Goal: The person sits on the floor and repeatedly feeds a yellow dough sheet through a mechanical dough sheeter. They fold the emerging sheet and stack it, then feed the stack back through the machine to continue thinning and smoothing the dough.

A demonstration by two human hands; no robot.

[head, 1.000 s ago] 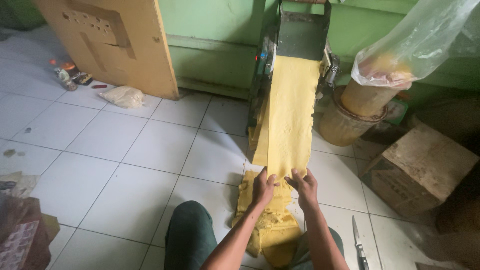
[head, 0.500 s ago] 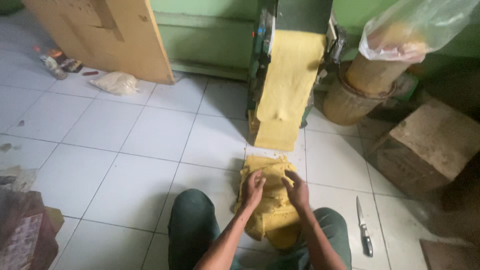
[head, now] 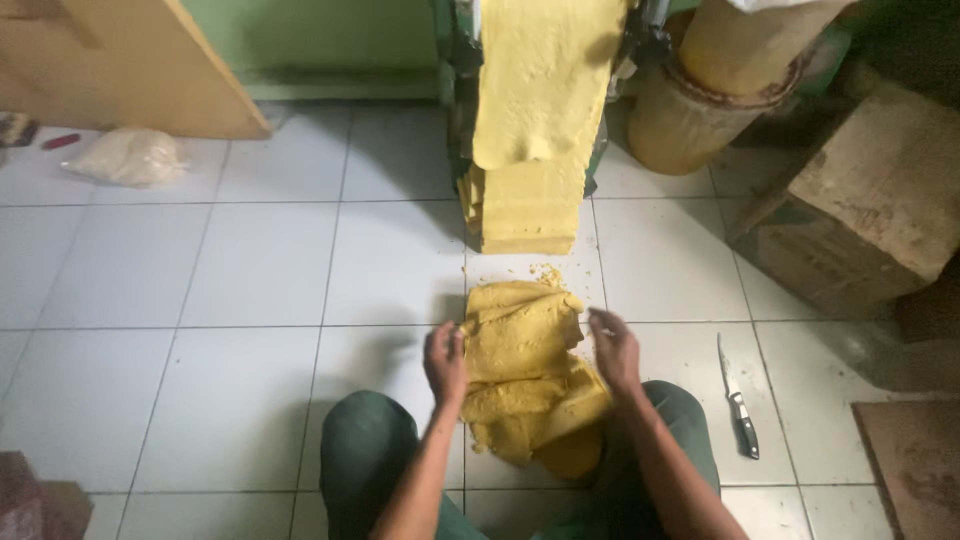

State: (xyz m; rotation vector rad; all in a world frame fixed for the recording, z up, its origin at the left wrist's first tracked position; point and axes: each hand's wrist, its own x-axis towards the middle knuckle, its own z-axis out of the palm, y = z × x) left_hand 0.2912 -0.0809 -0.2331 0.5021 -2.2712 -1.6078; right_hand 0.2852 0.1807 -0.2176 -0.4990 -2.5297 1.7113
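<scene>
Squarely between both hands, folded yellow dough pile point(head: 525, 375), left hand point(head: 445, 362) fingers touching, right hand point(head: 613, 348) beside

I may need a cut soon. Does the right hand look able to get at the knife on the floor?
Probably yes. The knife lies on bare tile just right of the right hand, with nothing between them. That hand rests by the folded dough and holds nothing.

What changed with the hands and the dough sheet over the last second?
The hands came down off the hanging dough sheet toward the body. The left hand and right hand now flank the folded dough pile on the floor, the left touching its edge; the sheet hangs free above. The knife, plastic bag and cardboard box stayed put.
</scene>
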